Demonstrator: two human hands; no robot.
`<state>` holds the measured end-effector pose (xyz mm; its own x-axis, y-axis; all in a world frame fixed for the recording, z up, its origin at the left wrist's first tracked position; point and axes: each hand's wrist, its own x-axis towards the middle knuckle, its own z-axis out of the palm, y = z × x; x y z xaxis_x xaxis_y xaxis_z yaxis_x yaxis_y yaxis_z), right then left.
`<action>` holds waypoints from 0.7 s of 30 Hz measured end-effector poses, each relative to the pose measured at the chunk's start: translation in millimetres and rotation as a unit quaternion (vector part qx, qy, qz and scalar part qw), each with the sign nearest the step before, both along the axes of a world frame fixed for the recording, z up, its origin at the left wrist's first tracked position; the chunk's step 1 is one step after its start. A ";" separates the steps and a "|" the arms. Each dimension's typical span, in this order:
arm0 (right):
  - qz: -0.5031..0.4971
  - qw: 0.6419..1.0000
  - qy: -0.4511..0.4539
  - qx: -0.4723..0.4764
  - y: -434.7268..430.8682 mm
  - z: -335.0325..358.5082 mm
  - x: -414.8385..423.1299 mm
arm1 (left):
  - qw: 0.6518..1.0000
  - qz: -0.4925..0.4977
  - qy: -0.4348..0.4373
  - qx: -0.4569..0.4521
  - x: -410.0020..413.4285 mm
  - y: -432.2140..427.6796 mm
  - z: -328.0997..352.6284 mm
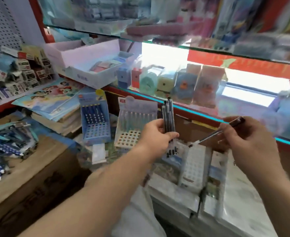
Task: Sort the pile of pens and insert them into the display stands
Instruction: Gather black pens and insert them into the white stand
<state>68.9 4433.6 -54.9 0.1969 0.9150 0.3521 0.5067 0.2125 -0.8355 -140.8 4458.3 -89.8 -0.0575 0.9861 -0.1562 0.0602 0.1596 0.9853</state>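
Observation:
My left hand (158,134) grips a bundle of dark pens (168,117) held upright in front of me. A single dark pen (217,132) is pinched in my right hand (243,134), with its tip slanting down to the left. Behind the hands stand a blue display stand (96,120), holding a row of blue pens at its back, and a white display stand (132,122) with pale pens in its back rows and open holes in front. A pile of blue pens (5,147) lies on a cardboard box at the left.
Below my hands lie white display stands (193,166) on their backs among flat boxes. A glass shelf edge (200,115) runs behind my hands, carrying small coloured boxes. Stacked books (55,106) and a cardboard box (38,168) fill the left side.

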 end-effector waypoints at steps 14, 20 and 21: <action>-0.045 0.983 -0.179 -0.014 72.3 -62.0 6.3 | 0.997 0.005 0.040 -0.072 58.2 5.7 -78.4; -0.022 0.980 -0.193 -0.035 97.5 -83.0 -4.6 | 0.996 -0.005 0.035 -0.077 61.5 7.8 -83.9; -0.022 0.980 -0.196 -0.037 99.3 -84.4 -5.1 | 0.996 -0.006 0.035 -0.078 62.1 8.7 -84.5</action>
<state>63.8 4532.8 -139.3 0.0998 0.9344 0.3419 0.7986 0.1297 -0.5877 -78.7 4466.9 -174.4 -0.0612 0.9510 -0.3029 0.1301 0.3085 0.9423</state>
